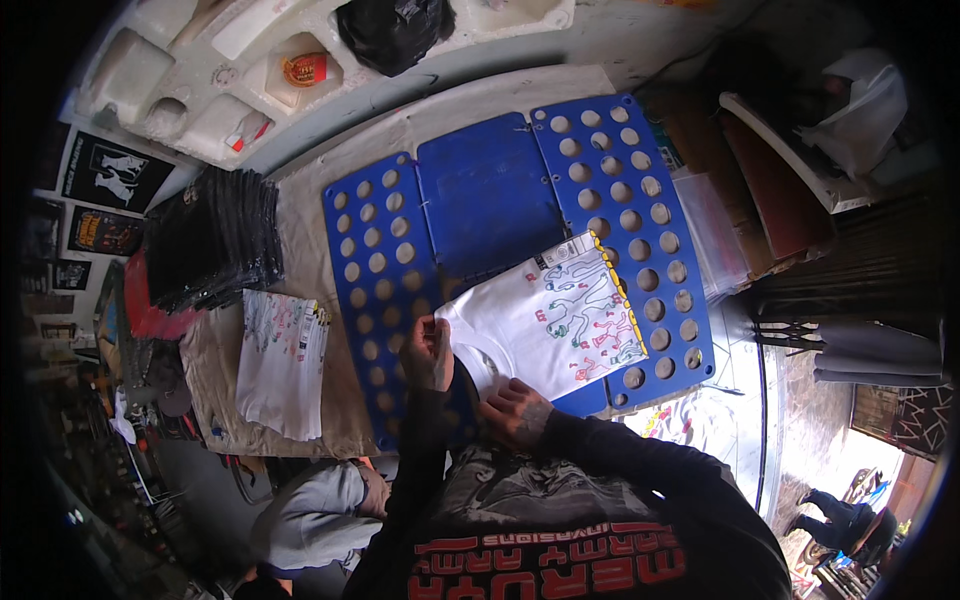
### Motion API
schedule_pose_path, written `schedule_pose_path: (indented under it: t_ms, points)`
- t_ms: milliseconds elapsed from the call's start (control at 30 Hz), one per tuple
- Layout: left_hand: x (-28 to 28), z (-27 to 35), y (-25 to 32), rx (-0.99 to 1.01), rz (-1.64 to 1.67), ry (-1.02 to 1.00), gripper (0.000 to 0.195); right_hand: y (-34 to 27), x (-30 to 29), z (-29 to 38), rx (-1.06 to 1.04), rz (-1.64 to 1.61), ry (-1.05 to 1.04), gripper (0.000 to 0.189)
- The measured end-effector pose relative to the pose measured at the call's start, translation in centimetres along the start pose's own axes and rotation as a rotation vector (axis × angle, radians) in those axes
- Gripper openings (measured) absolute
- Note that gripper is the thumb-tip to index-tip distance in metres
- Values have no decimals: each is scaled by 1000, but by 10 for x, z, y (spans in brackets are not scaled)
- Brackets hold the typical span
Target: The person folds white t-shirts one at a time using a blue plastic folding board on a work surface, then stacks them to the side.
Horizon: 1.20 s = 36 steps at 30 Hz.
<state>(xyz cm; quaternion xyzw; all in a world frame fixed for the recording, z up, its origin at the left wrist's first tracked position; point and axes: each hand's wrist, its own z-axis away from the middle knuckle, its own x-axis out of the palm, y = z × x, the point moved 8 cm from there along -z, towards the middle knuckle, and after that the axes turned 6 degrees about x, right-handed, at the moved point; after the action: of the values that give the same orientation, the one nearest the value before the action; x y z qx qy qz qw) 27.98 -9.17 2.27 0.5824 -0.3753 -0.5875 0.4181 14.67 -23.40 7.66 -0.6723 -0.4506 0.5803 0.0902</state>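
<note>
A folded white T-shirt (540,322) with a printed pattern of coloured figures lies slantwise over the lower part of a blue plastic folding board (491,195). My left hand (429,354) pinches its neck end at the left corner. The fingers of my right hand (517,412) are closed on the near shoulder, beside the round collar (480,360). Yellow edging runs along the shirt's far right end. Round holes cover the board's two side panels, and its middle panel is solid.
Folded white printed shirts (277,360) lie left of the board, below a tall stack of black bagged garments (214,240). Clear plastic bags (709,232) lie to the right. White moulded foam (202,82) hangs along the wall. A person (844,525) is outside at lower right.
</note>
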Motion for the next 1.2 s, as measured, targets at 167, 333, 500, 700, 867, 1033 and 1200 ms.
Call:
schedule_pose_path:
  t_ms: [167,333,500,700,867,1033,1200]
  points:
    - [18,-17,-40,-110,-187,21,40,10,5,1,51,-145,-4,44]
    - [10,-15,17,222,-345,288,45,37,-36,-6,121,13,90,40]
    - [74,17,116,679,-581,-39,40,107,-107,-33,285,363,299,52]
    - [141,29,52,653,-781,-263,73,178,-134,-38,372,380,261,57]
    - [148,34,44,630,-764,-329,80,261,-170,-64,341,43,61,38]
    - [148,29,38,587,-768,-354,82,286,-148,-100,499,-348,-438,28]
    - [128,30,51,483,-880,-275,82,288,-127,-102,582,-54,-647,26]
